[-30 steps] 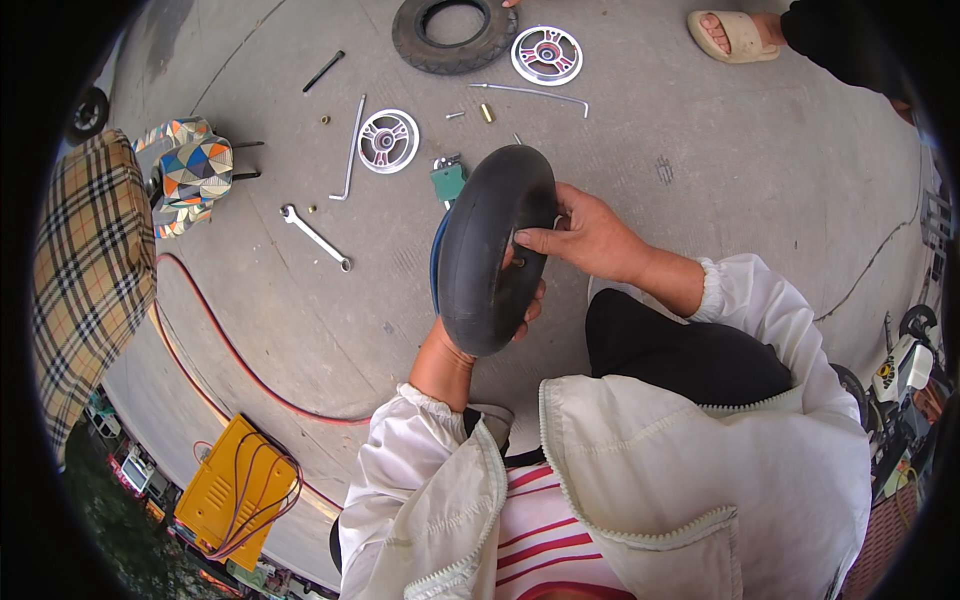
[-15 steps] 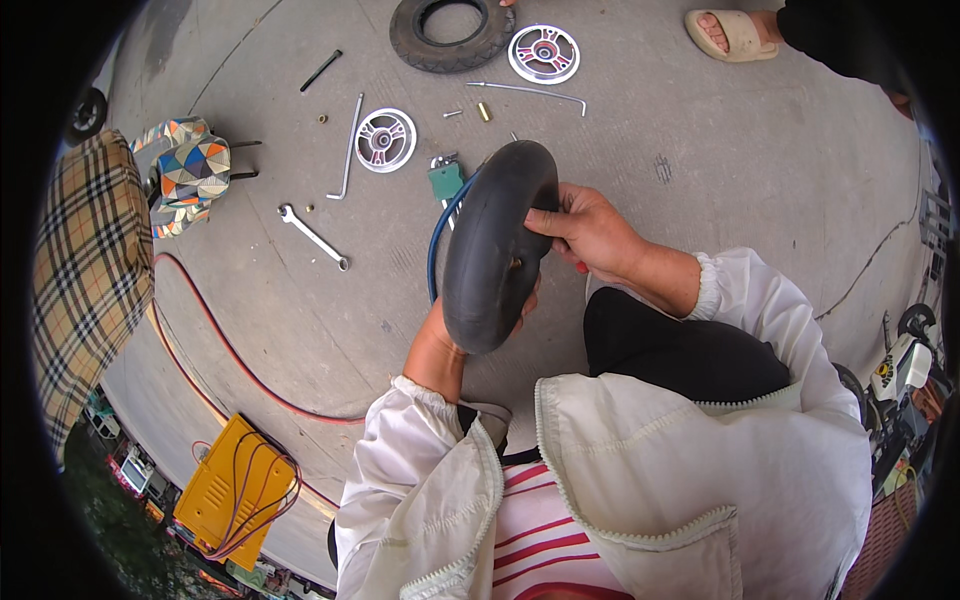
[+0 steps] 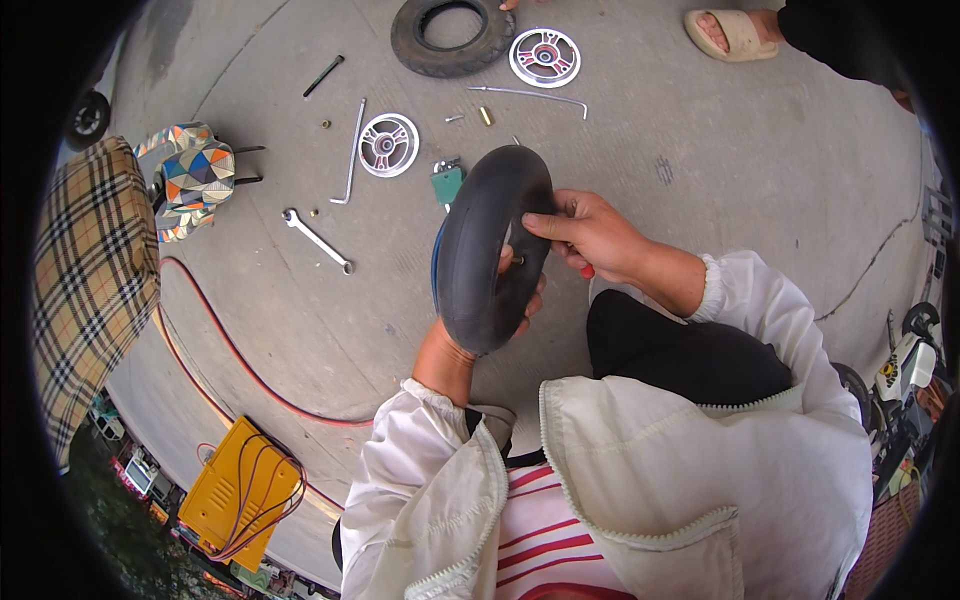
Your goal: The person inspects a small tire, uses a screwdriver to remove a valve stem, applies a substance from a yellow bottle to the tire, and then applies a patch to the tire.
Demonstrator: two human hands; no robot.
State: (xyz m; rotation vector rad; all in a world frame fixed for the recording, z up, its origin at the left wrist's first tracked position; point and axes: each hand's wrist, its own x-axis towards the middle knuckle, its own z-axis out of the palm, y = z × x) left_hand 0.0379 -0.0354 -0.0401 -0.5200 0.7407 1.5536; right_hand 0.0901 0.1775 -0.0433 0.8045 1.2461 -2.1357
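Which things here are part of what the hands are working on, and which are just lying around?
In hand:
- black inner tube, held by left hand and right hand
- its valve stem

Lying about:
- tyre
- two wheel rims
- spanner
- red hose
- yellow box

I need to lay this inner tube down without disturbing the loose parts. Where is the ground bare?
Bare concrete lies right of the inner tube, toward the sandalled foot, and between wrench and red hose. Crowded around the hub and tyre.
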